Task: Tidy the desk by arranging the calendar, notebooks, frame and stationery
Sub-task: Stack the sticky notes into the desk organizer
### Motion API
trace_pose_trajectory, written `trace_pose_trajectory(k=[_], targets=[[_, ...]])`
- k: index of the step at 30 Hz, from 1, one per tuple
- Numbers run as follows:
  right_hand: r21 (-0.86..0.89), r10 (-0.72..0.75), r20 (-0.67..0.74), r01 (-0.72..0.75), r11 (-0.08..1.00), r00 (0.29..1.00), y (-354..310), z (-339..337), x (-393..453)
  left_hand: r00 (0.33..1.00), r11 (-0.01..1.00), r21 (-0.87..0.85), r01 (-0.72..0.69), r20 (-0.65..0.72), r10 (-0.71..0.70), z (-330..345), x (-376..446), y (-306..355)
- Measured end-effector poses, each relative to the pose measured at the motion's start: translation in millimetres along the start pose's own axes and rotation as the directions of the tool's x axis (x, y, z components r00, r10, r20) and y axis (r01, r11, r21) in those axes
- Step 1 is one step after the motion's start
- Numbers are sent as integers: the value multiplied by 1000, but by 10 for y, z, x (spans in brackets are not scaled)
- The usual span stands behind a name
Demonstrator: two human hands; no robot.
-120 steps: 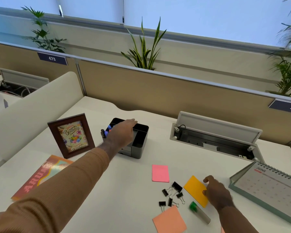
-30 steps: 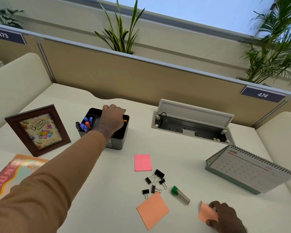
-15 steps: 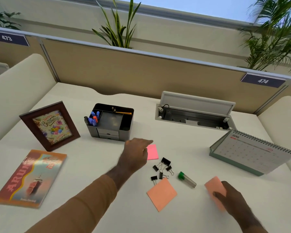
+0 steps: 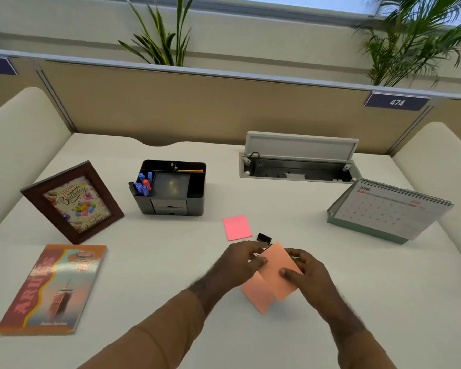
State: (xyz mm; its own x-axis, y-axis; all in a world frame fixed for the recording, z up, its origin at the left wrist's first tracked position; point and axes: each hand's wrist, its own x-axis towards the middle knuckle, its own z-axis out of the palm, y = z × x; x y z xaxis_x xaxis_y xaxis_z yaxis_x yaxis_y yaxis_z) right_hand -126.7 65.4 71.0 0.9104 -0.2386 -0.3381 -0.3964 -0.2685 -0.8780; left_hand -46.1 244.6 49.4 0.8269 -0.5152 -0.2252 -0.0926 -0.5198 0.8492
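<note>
1. Two hands meet over the worktop (image 4: 171,262): the left hand (image 4: 237,267) and the right hand (image 4: 308,275) both pinch one orange sticky pad (image 4: 278,272), fingers closed on its edges.
2. Under the fingers, touching that pad, lies a second orange pad (image 4: 258,295).
3. Just beyond the fingertips sit a black binder clip (image 4: 264,237) and a pink pad (image 4: 237,227).
4. Well left of the fingers lie the notebook (image 4: 52,288), the frame (image 4: 72,201) and the organiser (image 4: 171,187); the calendar (image 4: 389,211) stands far right.
</note>
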Motion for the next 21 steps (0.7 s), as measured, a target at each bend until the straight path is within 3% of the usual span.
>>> trace_pose_trajectory(k=[5,8,11,13,17,21], targets=[[-7,-36,-17,35,999,999,38,72,34,998,996,-77,53,21,-51,-110,-5,11],[-171,-65,-96,48,984,993,190,56,56,993,995,-81,55,-104,-63,-316,8,-7],[-621,-100,11,85,779,995,482,167,27,952,997,19,75,-300,-66,-633,59,1],[-772,-105,84,131,623,991,624,296,-3,913,992,94,83,-406,-38,-861,82,44],[-872,-75,136,155,465,988,748,436,8,807,962,226,150,-590,13,-1255,137,87],[-882,-94,140,168,440,986,735,488,103,686,917,349,194,-717,128,-1590,217,41]])
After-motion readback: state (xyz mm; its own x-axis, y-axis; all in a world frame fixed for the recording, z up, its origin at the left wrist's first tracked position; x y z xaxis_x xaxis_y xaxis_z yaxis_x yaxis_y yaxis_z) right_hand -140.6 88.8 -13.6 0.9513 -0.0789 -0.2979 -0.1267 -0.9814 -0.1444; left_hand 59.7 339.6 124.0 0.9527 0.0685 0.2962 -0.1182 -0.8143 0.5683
